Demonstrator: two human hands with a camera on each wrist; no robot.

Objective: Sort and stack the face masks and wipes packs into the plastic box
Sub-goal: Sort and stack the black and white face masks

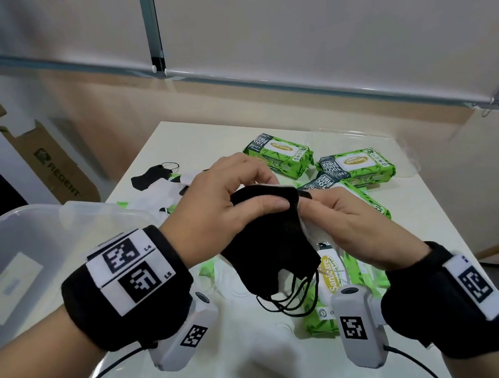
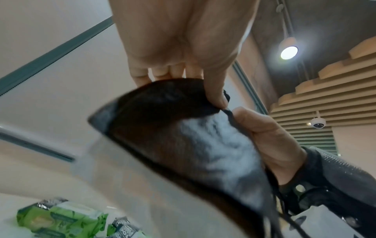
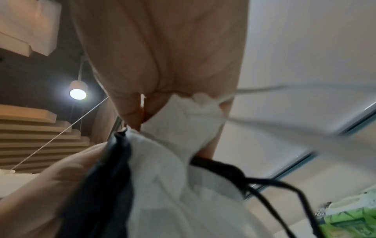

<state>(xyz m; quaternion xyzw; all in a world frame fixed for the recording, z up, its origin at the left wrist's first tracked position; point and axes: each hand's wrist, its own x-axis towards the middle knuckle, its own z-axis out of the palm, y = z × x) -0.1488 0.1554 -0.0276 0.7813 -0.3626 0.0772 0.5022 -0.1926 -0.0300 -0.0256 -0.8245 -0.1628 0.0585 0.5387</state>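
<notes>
Above the middle of the table both hands hold a bundle of face masks. My left hand [image 1: 243, 196] pinches the top of the black masks [image 1: 266, 247], thumb on the near side and fingers curled over the far side. My right hand [image 1: 319, 210] grips a white mask [image 1: 311, 229] against the bundle's right side; in the right wrist view the white mask [image 3: 183, 128] is squeezed between its fingers. Black ear loops [image 1: 288, 303] dangle below. Green wipes packs [image 1: 278, 155] [image 1: 356, 166] lie on the far side of the table, with others under my hands [image 1: 332, 276]. The clear plastic box [image 1: 25, 254] stands at left.
More masks, black [image 1: 150, 176] and white [image 1: 165, 195], lie on the white table [image 1: 425, 227] behind the box. Cardboard boxes [image 1: 53, 166] lean against the wall at far left. A clear lid [image 1: 410, 145] lies by the far packs. The table's right edge drops to the floor.
</notes>
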